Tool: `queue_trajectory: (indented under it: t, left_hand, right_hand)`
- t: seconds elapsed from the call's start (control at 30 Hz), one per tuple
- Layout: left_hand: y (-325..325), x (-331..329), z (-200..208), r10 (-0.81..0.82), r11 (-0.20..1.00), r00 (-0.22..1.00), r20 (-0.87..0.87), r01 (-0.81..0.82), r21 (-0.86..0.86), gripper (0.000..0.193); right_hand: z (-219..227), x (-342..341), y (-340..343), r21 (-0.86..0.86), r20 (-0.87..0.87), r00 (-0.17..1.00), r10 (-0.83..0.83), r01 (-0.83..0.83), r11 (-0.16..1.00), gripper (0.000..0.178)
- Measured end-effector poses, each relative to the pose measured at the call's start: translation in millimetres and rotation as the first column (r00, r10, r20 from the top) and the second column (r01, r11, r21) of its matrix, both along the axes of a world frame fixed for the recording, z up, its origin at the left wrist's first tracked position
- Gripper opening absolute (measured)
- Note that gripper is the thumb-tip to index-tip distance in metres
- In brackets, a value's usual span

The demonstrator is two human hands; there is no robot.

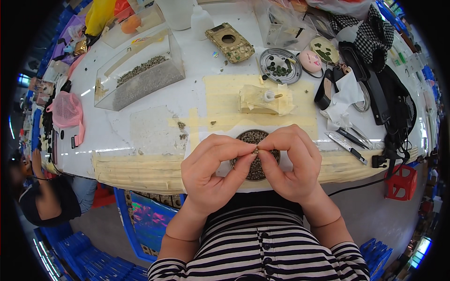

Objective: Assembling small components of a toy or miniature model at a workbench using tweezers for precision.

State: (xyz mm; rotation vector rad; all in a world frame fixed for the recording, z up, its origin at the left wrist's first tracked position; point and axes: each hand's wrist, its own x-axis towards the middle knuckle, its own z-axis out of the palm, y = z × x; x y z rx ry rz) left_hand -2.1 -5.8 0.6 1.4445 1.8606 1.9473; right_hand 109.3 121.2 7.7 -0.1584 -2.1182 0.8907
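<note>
My left hand point(212, 171) and my right hand point(293, 164) meet fingertip to fingertip in front of my body. Thumbs and index fingers of both pinch a tiny brownish piece point(256, 151), too small to make out its exact kind. Right below them a round dish point(253, 130) stands at the near side of the table, filled with many small mottled parts point(256, 172) of similar colour. My fingers hide part of the dish. Just beyond it lies a block wrapped in cream tape point(255, 107), with a small white container point(269, 96) and a stick on it.
A clear bin point(108, 100) of small parts stands at left. Farther back are a camouflage model tank hull point(238, 50), a white bottle point(200, 22) and a metal dish of green pieces point(293, 54). Right lies a utility knife point(346, 147). Another person point(47, 201) sits left.
</note>
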Motion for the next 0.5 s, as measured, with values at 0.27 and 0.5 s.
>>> queue_trajectory:
  t: [0.27,0.5]
  left_hand:
    - [0.0,0.6,0.1,0.006,1.0,1.0,0.006,-0.006,0.0,0.019]
    - [0.4,0.3,0.2,0.001,1.0,1.0,0.007,-0.001,0.0,0.019]
  right_hand:
    - [0.4,0.3,-0.3,-0.011,0.006,1.0,0.003,-0.003,1.0,0.019]
    - [-0.4,0.2,0.1,-0.01,0.007,1.0,0.009,-0.009,1.0,0.019]
